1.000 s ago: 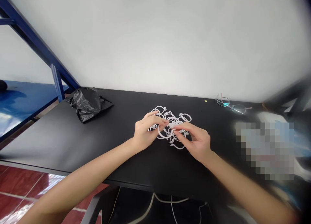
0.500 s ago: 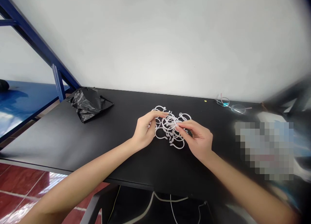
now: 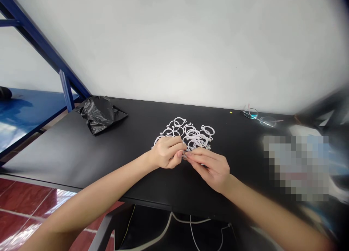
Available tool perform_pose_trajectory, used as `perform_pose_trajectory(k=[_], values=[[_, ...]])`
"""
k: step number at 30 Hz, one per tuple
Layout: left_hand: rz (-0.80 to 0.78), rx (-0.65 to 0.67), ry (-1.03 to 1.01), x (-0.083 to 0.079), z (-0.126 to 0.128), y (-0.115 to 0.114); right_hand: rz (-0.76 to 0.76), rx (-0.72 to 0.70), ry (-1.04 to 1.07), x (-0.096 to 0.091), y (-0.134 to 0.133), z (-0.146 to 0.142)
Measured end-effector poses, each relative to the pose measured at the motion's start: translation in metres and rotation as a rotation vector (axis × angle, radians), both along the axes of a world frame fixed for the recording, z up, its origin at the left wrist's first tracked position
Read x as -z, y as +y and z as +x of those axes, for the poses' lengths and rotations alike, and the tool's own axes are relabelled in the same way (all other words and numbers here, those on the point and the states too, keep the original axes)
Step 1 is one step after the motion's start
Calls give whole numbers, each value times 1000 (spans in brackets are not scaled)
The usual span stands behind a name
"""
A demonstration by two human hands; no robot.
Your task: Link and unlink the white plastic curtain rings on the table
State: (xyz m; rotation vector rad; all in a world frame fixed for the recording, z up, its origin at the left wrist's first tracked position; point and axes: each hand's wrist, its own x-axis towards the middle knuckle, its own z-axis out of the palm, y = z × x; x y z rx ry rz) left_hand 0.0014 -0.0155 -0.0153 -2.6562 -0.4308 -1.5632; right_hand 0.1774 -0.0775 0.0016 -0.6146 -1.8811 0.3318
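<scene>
A loose pile of white plastic curtain rings (image 3: 196,136) lies on the black table (image 3: 131,134), each a thin loop with small knobbed ends. My left hand (image 3: 168,152) is closed at the pile's near edge, its thumb and fingers pinching a white curtain ring (image 3: 184,155). From the right, the fingertips of my right hand (image 3: 209,166) pinch the same ring. Most of that ring is hidden by my fingers. More rings stick out behind and to the left of my left hand.
A crumpled black plastic bag (image 3: 99,114) sits at the back left. Eyeglasses (image 3: 259,116) rest near the wall, with a small yellow bit (image 3: 231,112) beside them. A blurred-out item (image 3: 300,167) is at right. Cables (image 3: 163,234) hang below the table's front edge.
Both hands have drawn nearer to me and closed together on a ring in front of the pile. My left hand has gone from partly open to closed, and rings now show on its left.
</scene>
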Motion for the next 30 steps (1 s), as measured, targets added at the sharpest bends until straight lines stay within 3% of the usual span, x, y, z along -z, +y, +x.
perform_pose_trajectory(k=[5,7,9,13,15,17,21,25,30], values=[[23,6,19,-3,1,1,16,-10,-1,1,2,2],[19,-54,80,-7,-4,10,11,21,-14,2,6,6],[-43,-210,118,-12,-16,25,-12,67,-6,4,10,11],[-385,-756,171,-14,-53,60,-25,243,46,7,19,22],[-541,-858,256,-11,-69,72,-23,332,38,7,26,29],[-626,-882,339,-6,-78,77,-40,410,-39,7,35,40],[-651,-880,497,-2,-81,78,-157,588,-237,14,59,69],[-673,-888,541,-6,-77,74,-383,728,-350,29,77,90],[-525,-896,585,-7,-73,70,-545,786,-441,34,81,95]])
